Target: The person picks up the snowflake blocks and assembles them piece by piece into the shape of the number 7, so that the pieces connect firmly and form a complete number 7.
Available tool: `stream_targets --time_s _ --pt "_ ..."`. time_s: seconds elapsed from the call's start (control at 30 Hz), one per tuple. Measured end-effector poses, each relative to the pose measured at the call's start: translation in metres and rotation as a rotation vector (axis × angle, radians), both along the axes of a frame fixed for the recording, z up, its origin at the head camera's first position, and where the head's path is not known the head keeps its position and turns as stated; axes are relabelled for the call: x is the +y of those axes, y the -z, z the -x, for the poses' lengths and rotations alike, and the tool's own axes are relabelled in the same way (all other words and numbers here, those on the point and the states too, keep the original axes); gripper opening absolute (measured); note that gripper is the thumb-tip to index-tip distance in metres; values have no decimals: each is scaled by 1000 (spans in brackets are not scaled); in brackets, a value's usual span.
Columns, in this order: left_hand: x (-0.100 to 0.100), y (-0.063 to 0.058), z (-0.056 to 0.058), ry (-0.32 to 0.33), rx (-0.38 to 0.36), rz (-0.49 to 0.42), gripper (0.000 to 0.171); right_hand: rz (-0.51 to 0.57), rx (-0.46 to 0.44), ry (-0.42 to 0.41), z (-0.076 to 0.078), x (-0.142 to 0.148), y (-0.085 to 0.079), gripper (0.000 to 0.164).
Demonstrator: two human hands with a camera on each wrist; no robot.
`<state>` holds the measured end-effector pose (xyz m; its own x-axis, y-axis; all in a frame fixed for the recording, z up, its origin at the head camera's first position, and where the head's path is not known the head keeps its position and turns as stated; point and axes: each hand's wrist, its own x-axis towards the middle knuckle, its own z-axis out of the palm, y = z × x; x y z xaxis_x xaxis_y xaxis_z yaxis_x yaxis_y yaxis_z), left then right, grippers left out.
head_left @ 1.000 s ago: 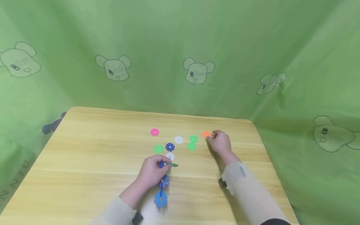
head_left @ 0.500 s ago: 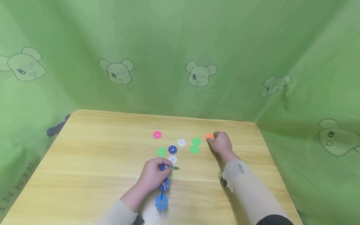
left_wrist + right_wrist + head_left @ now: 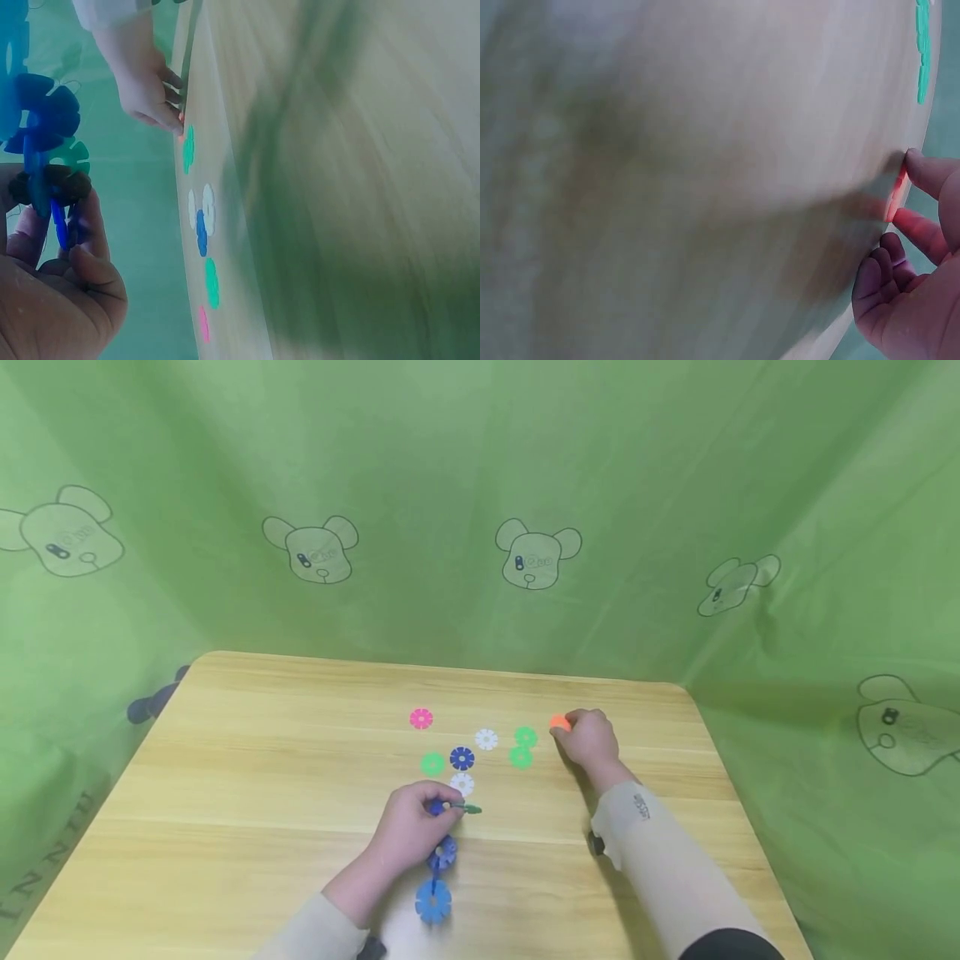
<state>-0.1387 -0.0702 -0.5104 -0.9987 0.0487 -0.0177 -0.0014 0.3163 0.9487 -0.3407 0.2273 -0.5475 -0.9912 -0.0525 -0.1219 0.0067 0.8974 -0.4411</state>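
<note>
My left hand [image 3: 412,827] pinches a chain of interlocking snowflake discs, held up above the table. A light blue disc [image 3: 432,902] hangs at the near end, a dark blue disc [image 3: 442,852] comes above it, and a green disc [image 3: 471,809] sticks out edge-on past the fingertips. Part of the chain is hidden behind the fingers. At the right, my right hand [image 3: 590,739] has thumb and index finger at opposite edges of an orange snowflake disc [image 3: 898,193] low at the tabletop. The other fingers of that hand are curled in.
Loose snowflake discs lie flat mid-table: a pink one [image 3: 422,719], a dark blue one [image 3: 462,758], a white one [image 3: 486,740] with another nearer, and several green ones [image 3: 521,757]. A green printed curtain [image 3: 420,610] surrounds the wooden table [image 3: 225,760].
The head view has tilted slightly, shifting the scene down and right. My right hand has edged left over the orange disc. My left hand keeps its hold on the chain.
</note>
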Motion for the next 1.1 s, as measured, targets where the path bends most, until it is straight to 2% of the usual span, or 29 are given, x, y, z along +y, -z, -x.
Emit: stream_targets --time_s 0.37,0.83,1.1 --pt "0 -1 -1 4 -8 -24 11 61 -16 38 6 1 3 52" --pt "-1 -4 -3 16 -27 -72 10 101 19 68 -3 0 1 51" --pt "-1 -4 -5 11 -12 -60 11 149 44 65 -11 2 3 46"
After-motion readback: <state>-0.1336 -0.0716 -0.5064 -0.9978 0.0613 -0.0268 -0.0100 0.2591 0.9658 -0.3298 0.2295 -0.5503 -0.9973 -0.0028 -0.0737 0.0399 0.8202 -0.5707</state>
